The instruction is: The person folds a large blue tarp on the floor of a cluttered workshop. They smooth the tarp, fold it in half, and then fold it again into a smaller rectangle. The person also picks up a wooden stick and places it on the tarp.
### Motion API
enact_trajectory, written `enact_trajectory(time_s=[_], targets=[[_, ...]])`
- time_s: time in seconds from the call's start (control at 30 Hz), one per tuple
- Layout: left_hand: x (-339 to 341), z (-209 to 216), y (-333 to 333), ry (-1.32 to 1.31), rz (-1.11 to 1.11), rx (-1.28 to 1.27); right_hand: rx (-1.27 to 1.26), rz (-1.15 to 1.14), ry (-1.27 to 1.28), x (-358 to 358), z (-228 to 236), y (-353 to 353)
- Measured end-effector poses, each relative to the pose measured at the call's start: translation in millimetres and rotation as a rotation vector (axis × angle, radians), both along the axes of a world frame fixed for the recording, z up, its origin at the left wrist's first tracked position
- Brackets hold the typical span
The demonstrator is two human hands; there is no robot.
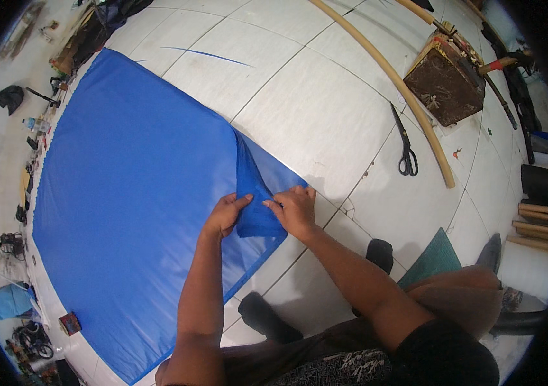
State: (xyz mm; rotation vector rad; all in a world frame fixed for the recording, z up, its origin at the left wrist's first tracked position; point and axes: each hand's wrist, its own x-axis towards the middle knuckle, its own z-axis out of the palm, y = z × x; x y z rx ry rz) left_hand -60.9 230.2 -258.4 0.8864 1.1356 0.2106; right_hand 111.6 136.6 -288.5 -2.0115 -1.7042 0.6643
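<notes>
A large sheet of blue fabric (126,167) lies spread over the floor, its right end lifted and partly folded over. Pinched between thumb and fingers of my left hand (228,212) is the folded flap. My right hand (294,209) grips the fabric's right edge near the corner, thumb pointing toward the left hand. Between the two hands the doubled cloth looks darker and hangs in a loose fold. The fingertips beneath the cloth are hidden.
Black scissors (406,145) lie on the white tiled floor (287,83), beside a long wooden pole (409,96). A brown block (444,80) with tools stands at the upper right. A small box (69,323) rests at the fabric's lower left. My dark-covered feet (267,318) stand close by.
</notes>
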Motion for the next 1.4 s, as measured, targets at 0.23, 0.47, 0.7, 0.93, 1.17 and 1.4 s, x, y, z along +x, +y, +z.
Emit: enact_trajectory(time_s=[0.23,0.47,0.7,0.93,1.17,1.4], targets=[[-1,-12,-1,-0.047,0.047,0.008,0.382,-0.497,-0.216,5,-8,8],[2,0,2,0.008,-0.026,-0.013,0.208,-0.024,0.004,-6,1,-4],[-1,-5,-1,-0.017,0.028,-0.014,0.16,-0.229,-0.123,2,-5,-1],[-4,-20,2,-0.075,0.013,-0.024,0.303,-0.191,-0.055,8,17,10],[-7,-21,-1,-0.045,0.033,-0.029,0.186,-0.068,0.029,-7,-10,1],[3,-7,-2,-0.026,0.042,0.003,0.361,-0.428,0.073,4,-20,14]])
